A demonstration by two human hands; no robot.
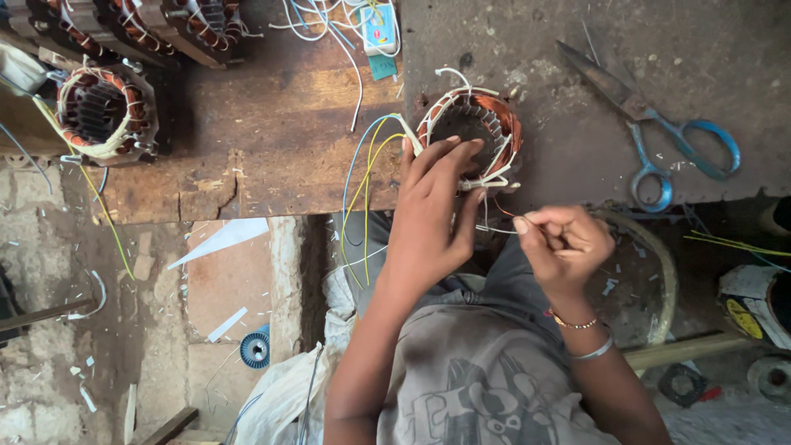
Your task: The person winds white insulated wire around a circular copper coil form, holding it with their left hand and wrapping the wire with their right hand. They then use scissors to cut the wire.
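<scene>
Right hand (560, 243) pinches thin wire (504, 213); scissors (659, 132) lie beyond the stator (471, 136).

Copper-orange stator winding (471, 130), white lacing; blue and yellow wires (362, 177); blue-handled scissors (659, 140).
</scene>
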